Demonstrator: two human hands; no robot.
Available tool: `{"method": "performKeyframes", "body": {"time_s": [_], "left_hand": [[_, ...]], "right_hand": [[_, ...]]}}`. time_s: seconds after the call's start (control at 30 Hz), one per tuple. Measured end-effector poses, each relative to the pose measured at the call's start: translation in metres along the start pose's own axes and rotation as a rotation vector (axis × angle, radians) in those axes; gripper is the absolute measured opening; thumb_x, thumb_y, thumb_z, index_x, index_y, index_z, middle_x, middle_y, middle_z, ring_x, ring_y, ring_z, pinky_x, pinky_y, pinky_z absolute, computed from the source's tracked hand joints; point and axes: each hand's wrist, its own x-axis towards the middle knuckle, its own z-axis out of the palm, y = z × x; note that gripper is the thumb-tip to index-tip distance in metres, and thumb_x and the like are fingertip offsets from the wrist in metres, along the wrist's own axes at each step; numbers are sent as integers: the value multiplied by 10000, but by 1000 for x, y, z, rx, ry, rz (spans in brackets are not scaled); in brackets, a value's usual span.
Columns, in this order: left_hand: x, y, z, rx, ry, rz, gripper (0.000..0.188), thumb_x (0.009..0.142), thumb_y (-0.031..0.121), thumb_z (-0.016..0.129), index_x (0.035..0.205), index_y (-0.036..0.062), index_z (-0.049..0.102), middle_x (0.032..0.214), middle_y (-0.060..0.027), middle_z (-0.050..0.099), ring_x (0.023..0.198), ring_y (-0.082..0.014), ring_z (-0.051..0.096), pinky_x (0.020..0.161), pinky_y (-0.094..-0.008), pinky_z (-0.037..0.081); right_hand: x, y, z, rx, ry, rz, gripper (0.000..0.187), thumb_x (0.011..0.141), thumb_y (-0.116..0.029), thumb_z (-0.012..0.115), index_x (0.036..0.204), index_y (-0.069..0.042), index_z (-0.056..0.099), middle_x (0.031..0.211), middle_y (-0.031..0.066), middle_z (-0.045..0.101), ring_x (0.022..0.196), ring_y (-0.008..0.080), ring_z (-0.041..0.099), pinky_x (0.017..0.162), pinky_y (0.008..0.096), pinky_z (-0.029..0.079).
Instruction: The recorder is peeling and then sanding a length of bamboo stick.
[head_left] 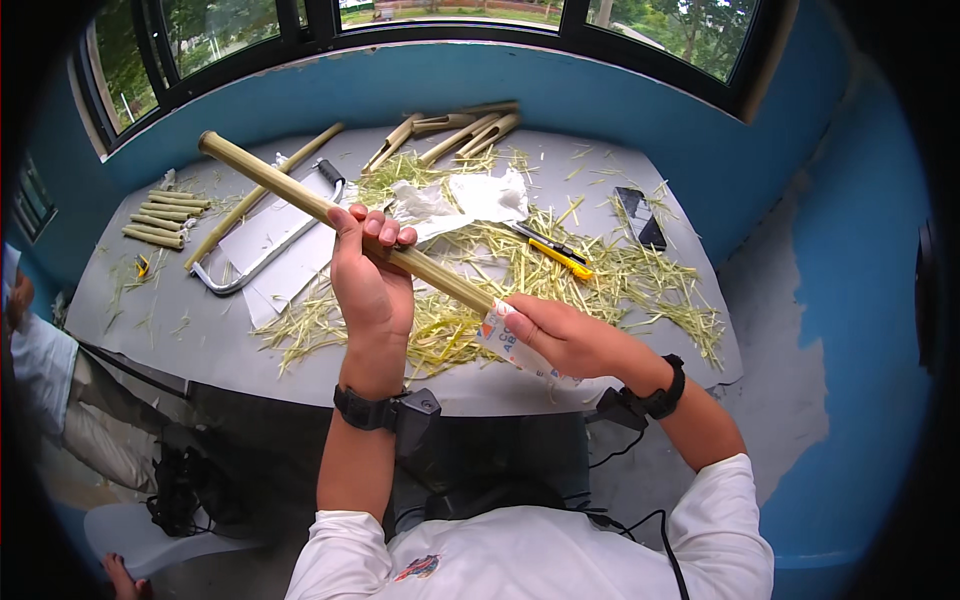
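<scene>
A long bamboo stick (270, 178) slants over the table, its far end up at the left. My left hand (370, 275) is closed around its middle, palm up. Lower down, my right hand (575, 338) grips a white sheet (510, 345) with blue and orange print, pressed about the near end of the stick. That sheet resembles the back of sandpaper; its inner face is hidden. Yellow-green bamboo shavings (470, 330) lie beneath the stick. Beyond my right hand rests a yellow utility knife (560, 257).
On the grey table (220, 345) are a hacksaw (267, 268), another bamboo stick (232, 217), short bamboo pieces (165, 215), crumpled white paper (490, 195) and a dark phone (640, 217). Cut bamboo tubes (455, 138) stand by the window wall. Another person (45, 370) is at the left.
</scene>
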Motion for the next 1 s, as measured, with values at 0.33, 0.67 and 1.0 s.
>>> {"method": "performKeyframes", "body": {"time_s": [0.33,0.67,1.0], "left_hand": [[-13,-10,19,-21,-108,-136,337,1195,463,501,1130,133,503,906,21,450,810,-121,478,818,-340,477],[14,29,-14,-28,49,18,318,1197,418,506,1077,124,511,883,15,486,813,-133,502,834,-354,491],[-6,-2,-12,96,150,16,262,1208,363,510,1104,122,500,937,-7,520,872,-150,540,888,-397,529]], "right_hand": [[27,-28,-2,292,-101,217,442,1231,-429,405,1327,-62,632,977,48,610,913,134,619,850,354,535],[-7,-25,-6,-233,9,120,337,1192,-348,520,1339,-56,605,1008,207,701,908,419,703,820,487,567],[26,-36,10,-474,77,108,330,1172,-382,534,1192,-54,563,964,241,706,836,491,695,729,589,541]]}}
